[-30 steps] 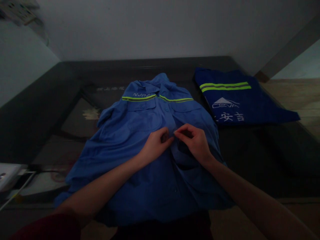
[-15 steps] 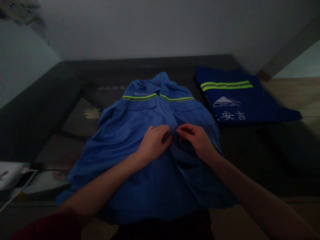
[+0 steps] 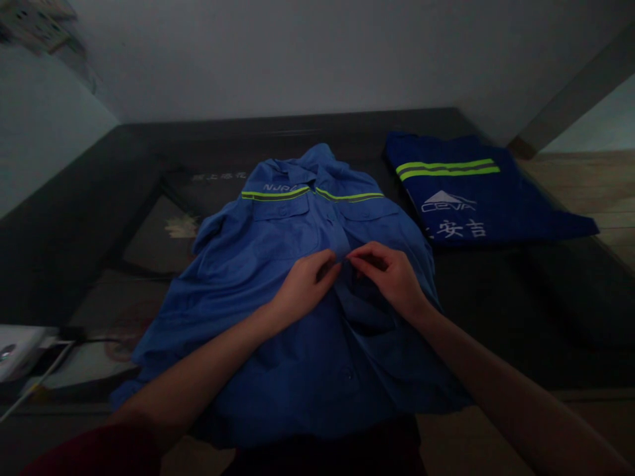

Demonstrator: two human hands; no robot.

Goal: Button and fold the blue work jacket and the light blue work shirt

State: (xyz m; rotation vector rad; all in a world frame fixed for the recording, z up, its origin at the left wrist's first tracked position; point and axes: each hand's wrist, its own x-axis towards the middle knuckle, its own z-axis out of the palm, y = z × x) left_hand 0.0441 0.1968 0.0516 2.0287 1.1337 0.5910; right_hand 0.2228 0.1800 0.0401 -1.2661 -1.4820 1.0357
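Observation:
A light blue work shirt point(image 3: 258, 264) with yellow-green reflective stripes lies face up on a dark table point(image 3: 89, 218), collar away from me. My left hand point(image 3: 305, 284) pinches the left edge of the shirt's front placket at mid-chest. My right hand point(image 3: 389, 274) pinches the right edge of the placket, fingertips almost touching those of the left hand. Both hands are closed on the cloth. Whatever sits between the fingertips is too small to make out.
A folded darker blue garment point(image 3: 471, 198) with reflective stripes and white lettering lies at the back right of the table. A white object with a cable point(image 3: 20, 350) sits at the left edge. A wall runs behind the table; wooden floor point(image 3: 595, 192) shows at the right.
Both hands stayed together at the shirt's front, shifting only slightly along the placket. The cloth between them is pulled closer together.

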